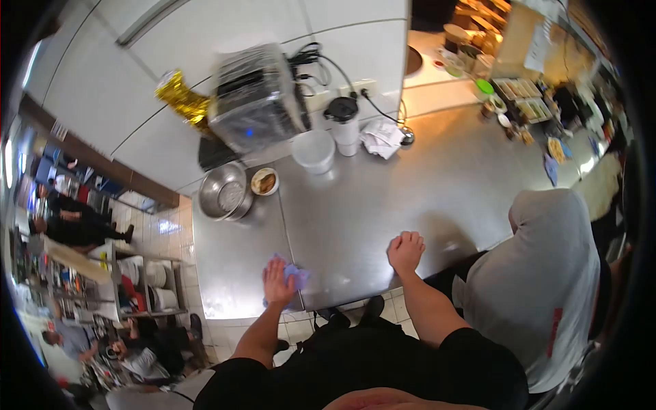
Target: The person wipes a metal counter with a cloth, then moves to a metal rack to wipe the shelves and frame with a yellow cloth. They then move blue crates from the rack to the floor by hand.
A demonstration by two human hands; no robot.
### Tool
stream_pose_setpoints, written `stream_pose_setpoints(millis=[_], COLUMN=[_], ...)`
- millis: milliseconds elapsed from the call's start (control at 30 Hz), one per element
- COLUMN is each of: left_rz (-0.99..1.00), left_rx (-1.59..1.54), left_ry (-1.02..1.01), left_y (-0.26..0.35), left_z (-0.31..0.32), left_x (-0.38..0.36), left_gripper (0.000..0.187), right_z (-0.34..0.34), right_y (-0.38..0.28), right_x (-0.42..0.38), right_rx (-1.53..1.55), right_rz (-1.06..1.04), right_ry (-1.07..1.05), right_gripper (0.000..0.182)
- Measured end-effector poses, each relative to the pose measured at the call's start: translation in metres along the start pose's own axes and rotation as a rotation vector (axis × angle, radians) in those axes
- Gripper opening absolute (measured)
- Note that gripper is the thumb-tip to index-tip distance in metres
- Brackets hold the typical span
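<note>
My left hand (278,281) lies flat with its fingers stretched out over a purple cloth (296,275) near the front edge of the steel table (342,225). Part of the cloth shows to the right of the fingers. Farther right, my right hand (406,252) rests on the tabletop with its fingers curled and pressed together; whether anything is under them is hidden. A metal bowl (224,193) and a small bowl with brown food (265,182) stand beyond my left hand.
Along the wall are a plastic-wrapped appliance (253,99), a white tub (314,152), a lidded cup (344,128) and crumpled paper (383,137). A person in grey (540,287) is close on my right. Food trays (523,99) stand at the far right.
</note>
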State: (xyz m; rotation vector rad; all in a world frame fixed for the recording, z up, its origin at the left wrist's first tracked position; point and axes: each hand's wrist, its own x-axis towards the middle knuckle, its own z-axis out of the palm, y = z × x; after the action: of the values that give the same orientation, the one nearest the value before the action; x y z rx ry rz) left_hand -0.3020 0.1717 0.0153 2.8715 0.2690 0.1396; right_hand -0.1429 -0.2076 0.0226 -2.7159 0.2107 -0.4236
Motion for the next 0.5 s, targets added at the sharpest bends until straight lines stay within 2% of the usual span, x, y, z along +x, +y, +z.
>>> stream_pose_setpoints(millis=[100,233,367,400,500], left_rz=[-0.261,-0.656,-0.994,-1.058,-1.207], left_rx=[0.028,0.107,0.139,0.196,0.115], left_ry=[0.139,0.262,0.366,0.411,0.560], left_y=[-0.068,-0.132,-0.182,-0.195,-0.219], left_z=[-0.011,-0.027,-0.033,-0.029,-0.042], left_x=[-0.050,-0.095,-0.101,-0.101,-0.103], left_gripper=[0.062,0.061,0.061,0.060,0.059], right_z=[0.002,0.013,0.012,0.012,0.010], right_y=[-0.005,0.003,-0.006,-0.004,-0.005], right_x=[-0.002,-0.004,-0.011,-0.013,-0.016], right_rx=[-0.020,0.003,-0.027,-0.043,-0.048], right_rz=[-0.032,-0.079,-0.101,-0.096,-0.108], right_ry=[0.064,0.002,0.050,0.062,0.009], right_gripper=[0.014,0.014,0.014,0.014,0.014])
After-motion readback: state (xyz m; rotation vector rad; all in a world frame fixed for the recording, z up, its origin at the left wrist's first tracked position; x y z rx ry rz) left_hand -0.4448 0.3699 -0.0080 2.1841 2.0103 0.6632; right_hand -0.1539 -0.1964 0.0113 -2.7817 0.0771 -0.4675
